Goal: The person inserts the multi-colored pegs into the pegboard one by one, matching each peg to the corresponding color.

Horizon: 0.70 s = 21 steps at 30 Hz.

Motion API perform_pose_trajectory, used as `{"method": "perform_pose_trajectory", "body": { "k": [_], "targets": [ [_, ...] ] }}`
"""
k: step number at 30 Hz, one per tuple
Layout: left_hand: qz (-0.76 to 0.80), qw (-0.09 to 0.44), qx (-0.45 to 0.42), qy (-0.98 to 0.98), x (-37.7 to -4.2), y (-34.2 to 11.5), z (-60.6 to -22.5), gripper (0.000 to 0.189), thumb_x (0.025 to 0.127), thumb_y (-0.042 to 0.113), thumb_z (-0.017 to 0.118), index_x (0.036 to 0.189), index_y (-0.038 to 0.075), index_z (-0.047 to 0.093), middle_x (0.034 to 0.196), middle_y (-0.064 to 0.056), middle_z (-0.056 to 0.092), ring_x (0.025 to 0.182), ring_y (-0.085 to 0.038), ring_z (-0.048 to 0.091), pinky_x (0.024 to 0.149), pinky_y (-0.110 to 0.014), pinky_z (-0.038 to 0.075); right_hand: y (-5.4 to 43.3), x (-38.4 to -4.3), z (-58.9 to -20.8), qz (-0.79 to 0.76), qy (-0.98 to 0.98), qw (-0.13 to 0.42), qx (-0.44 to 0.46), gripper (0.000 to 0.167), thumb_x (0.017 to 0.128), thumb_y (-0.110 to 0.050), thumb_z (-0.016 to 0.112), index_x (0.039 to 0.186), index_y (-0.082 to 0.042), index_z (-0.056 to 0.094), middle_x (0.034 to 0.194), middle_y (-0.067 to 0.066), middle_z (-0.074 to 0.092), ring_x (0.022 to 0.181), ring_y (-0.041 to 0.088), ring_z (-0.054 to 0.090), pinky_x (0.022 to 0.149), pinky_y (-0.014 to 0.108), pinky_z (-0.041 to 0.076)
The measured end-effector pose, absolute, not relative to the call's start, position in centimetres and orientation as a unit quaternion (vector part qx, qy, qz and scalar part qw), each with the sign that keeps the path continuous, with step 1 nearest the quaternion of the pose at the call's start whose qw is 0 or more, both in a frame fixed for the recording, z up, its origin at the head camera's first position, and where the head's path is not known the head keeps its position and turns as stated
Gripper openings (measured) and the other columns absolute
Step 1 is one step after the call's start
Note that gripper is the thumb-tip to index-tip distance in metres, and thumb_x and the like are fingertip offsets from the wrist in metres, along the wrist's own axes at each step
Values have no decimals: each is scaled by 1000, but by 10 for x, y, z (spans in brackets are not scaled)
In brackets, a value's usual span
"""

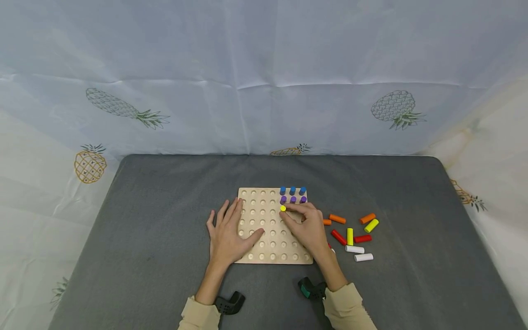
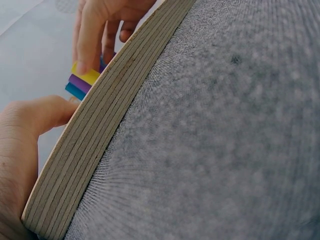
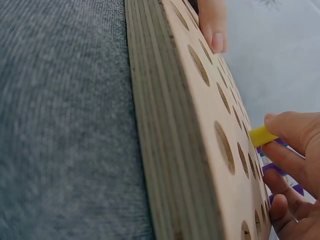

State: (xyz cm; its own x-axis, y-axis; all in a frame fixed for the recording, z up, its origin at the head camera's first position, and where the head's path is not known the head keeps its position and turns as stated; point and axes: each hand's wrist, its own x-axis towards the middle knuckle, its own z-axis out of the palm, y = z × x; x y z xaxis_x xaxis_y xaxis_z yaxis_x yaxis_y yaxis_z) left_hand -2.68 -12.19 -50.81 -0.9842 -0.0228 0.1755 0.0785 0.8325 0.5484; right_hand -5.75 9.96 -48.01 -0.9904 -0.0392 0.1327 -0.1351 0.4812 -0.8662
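Note:
A wooden pegboard (image 1: 267, 238) with rows of round holes lies flat on the grey cloth. Blue pegs (image 1: 292, 190) stand in its far right corner, with a row of purple pegs (image 1: 293, 200) just nearer. Between thumb and index finger, my right hand (image 1: 307, 229) pinches a yellow peg (image 1: 283, 208), upright at the board, in front of the leftmost purple one. In the right wrist view this yellow peg (image 3: 262, 136) meets the board's face; whether it sits in a hole I cannot tell. My left hand (image 1: 229, 240) rests spread over the board's left edge, thumb on top.
Right of the board lie loose pegs: orange ones (image 1: 337, 219), red ones (image 1: 363, 239), yellow ones (image 1: 350, 236) and white ones (image 1: 364, 257). Some are partly hidden by the right hand. A pineapple-print curtain (image 1: 255, 119) hangs behind the grey table (image 1: 173, 206).

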Motion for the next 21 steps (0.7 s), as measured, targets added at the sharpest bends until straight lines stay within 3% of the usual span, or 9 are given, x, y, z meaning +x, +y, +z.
{"method": "perform_pose_trajectory", "body": {
  "k": [4,11,21],
  "targets": [
    [-290,90,-16,-953,-27,-122,-508,100,76,63,73,157,13,43,160,-10,47,152,-37,35,121,-68,11,101,-56,-479,501,-863,49,46,21,85,-19,84,105,-12,83,96,7,77,86,18,61,59,22,44],
    [-294,91,-17,-951,-27,-122,-508,101,76,63,73,157,12,43,160,-11,47,152,-37,34,121,-67,10,106,-52,-475,497,-864,68,45,27,82,-17,86,107,-10,82,98,8,79,93,22,63,65,22,45],
    [-296,91,-17,-951,-27,-122,-508,101,75,63,73,157,12,43,161,-10,46,153,-37,34,121,-67,10,119,-40,-470,485,-867,111,39,26,80,-14,87,104,-7,82,90,11,74,74,22,54,59,20,42]
  ]
}}
